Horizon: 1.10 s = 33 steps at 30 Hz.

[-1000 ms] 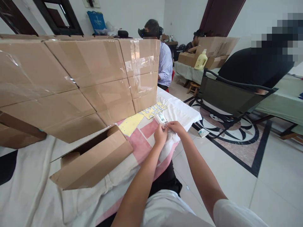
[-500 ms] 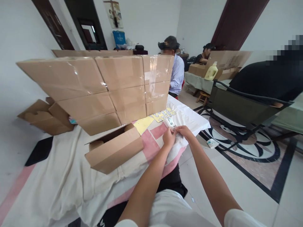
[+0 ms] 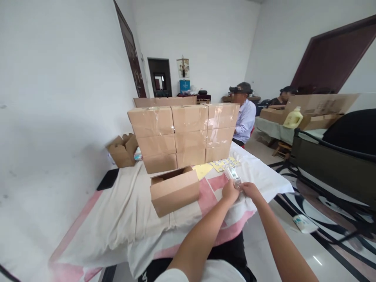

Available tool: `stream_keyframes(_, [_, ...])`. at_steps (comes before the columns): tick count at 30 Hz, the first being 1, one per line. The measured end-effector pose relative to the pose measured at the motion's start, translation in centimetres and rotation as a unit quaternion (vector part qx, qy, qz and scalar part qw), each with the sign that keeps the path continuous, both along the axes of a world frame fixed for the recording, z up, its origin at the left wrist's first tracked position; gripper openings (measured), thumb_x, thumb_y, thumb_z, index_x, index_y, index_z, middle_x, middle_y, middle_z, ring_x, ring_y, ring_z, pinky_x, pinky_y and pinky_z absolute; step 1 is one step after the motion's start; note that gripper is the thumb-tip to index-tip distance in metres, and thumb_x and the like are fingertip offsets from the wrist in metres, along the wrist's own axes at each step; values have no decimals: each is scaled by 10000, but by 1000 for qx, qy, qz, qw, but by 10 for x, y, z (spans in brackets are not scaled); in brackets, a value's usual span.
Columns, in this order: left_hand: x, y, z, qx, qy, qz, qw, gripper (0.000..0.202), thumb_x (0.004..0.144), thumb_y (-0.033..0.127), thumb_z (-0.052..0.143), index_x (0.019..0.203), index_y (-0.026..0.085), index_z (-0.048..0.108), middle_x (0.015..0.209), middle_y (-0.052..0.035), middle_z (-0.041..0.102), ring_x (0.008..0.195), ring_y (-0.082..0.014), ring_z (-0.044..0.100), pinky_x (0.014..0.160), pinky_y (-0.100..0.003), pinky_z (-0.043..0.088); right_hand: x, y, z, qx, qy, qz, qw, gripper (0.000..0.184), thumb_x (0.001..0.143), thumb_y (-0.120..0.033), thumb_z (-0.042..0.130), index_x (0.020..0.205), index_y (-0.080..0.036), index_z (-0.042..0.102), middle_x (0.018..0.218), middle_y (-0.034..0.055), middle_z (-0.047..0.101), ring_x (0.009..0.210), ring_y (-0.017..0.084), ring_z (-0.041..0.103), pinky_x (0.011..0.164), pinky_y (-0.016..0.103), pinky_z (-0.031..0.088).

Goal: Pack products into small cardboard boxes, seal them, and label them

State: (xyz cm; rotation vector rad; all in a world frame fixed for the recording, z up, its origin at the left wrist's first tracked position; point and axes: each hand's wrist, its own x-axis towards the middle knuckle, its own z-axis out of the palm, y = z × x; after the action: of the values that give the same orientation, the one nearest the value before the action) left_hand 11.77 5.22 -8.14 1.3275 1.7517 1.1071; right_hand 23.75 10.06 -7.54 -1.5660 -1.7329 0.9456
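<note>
My left hand (image 3: 231,191) is closed at the right part of the table, its fingers bent over something small that is mostly hidden. Close against it, my right hand (image 3: 249,189) pinches at the same spot. What the fingertips hold is too small to name; it looks pale and partly see-through. Just beyond my fingers lies a small white item (image 3: 231,172) with a greyish printed face. Behind that is a yellow sheet (image 3: 225,164) bearing several pale blue-white stickers or patches. An open-topped cardboard box (image 3: 176,192) rests to the left of my hands.
Stacked taped cartons (image 3: 189,135) form a wall along the table's back. Left of them stand an open cardboard box (image 3: 123,150) and a flat black object (image 3: 108,179). A person in a light shirt (image 3: 246,117) sits behind the cartons. A folding chair (image 3: 335,160) is at right.
The camera view has swung left and up, so everything appears shifted right and lower. Both hands stay together beside the white item, with little visible change in their grip.
</note>
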Motion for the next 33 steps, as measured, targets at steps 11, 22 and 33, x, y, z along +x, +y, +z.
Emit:
stream_keyframes(11, [-70,-68,51,57,-77,21,995,219,888,219,603,865,241,386,774,16,638,676,-127,619,647,-236,438,-63,-53,55,91,193,118,970,374,748,-564,668,683,-197,636,669,52,656,695,220,614,708,339,480])
stream_keyframes(22, [-229,-193,126,179,362,186,896,242,940,389,553,1137,262,616,1248,-72,723,1162,-262,643,1043,-420,442,-123,-84,124,65,319,245,913,347,778,-496,732,924,-208,606,676,-10,617,647,150,575,630,282,468])
stream_keyframes(33, [-240,-197,82,2,515,105,851,472,1052,385,293,1427,368,580,1583,-71,478,1480,-315,389,1132,-519,357,-174,-89,122,-80,216,393,890,899,778,-268,704,1585,-202,314,723,-35,679,638,121,573,561,225,344])
